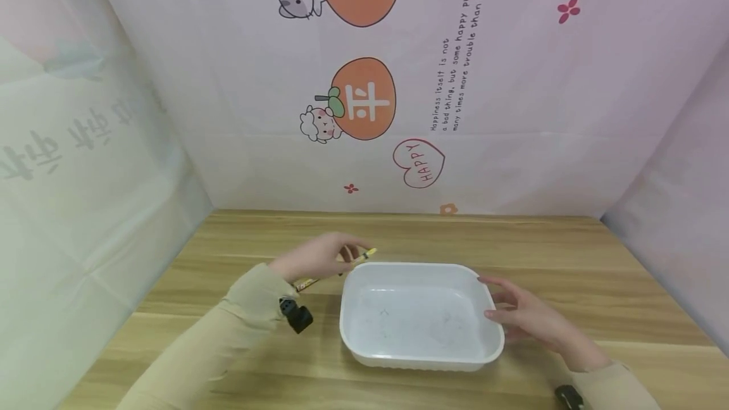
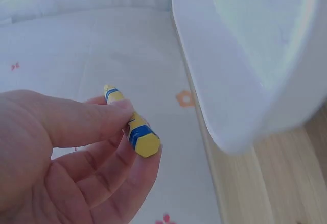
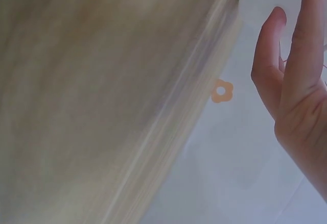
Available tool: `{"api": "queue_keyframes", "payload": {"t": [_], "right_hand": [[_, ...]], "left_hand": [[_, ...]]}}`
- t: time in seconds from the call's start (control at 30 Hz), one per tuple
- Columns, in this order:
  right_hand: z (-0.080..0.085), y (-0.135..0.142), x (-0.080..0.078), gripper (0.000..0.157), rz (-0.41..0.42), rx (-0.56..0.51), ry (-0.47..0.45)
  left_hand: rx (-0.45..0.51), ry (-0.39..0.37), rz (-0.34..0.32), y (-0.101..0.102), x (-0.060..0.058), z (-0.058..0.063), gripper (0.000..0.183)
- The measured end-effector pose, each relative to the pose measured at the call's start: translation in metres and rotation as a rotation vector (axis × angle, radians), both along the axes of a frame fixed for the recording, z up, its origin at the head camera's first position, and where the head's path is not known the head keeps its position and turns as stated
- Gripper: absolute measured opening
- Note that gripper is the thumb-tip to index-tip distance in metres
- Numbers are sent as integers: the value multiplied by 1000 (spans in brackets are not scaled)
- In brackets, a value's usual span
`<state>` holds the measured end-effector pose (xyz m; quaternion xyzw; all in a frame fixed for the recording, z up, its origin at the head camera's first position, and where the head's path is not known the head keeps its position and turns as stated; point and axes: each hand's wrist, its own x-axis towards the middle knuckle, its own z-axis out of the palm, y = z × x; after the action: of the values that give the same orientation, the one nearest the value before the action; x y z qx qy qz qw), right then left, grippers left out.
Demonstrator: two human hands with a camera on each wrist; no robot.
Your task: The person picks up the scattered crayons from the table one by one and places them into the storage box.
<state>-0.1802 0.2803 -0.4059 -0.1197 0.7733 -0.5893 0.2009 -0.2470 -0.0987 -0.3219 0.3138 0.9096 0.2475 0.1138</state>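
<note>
My left hand (image 1: 321, 257) pinches a yellow crayon (image 2: 144, 140) with blue bands between thumb and fingers. The crayon's hexagonal end faces the left wrist camera. This hand is just beyond the far left corner of a white rectangular tub (image 1: 421, 362). Against the tub's right side lies my right hand (image 1: 526, 315), fingers fairly straight and fingertips right at the rim. In the right wrist view this hand's fingers (image 3: 268, 55) stretch upward, partly cut off by the frame.
A thin dark-and-yellow stick (image 1: 307, 284) lies on the wooden table (image 1: 547, 242), partly hidden behind the left wrist. Printed white cloth (image 1: 512, 169) hangs along the back and both sides. The tub's floor shows faint marks.
</note>
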Motion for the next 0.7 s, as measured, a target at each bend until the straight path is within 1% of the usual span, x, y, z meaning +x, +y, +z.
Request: {"api": "queue_keyframes", "payload": {"t": [0.07, 0.13, 0.27, 0.37, 0.43, 0.57, 0.63, 0.7], "right_hand": [[0, 0, 0, 76, -2, 2, -3], [1, 0, 0, 76, -3, 1, -5], [1, 1, 0, 77, -4, -1, -10], [0, 1, 0, 79, -2, -6, -18], [0, 2, -1, 80, -6, -5, -29], [0, 2, -1, 79, 4, -9, -36], [1, 2, -2, 79, 8, -10, -34], [1, 2, -2, 78, 6, -13, -36]], "left_hand": [[-17, 0, -33, 15, 0, 4, 42], [-26, -8, -70, 29, -2, 4, 43], [-42, -68, -118, 56, -7, -1, 41], [-76, -86, -166, 74, -10, -11, 39], [-108, -97, -191, 85, -10, -18, 38], [-186, -84, -244, 107, -12, -35, 38], [-216, -63, -267, 116, -13, -45, 38], [-233, -57, -282, 123, -14, -54, 38]]}}
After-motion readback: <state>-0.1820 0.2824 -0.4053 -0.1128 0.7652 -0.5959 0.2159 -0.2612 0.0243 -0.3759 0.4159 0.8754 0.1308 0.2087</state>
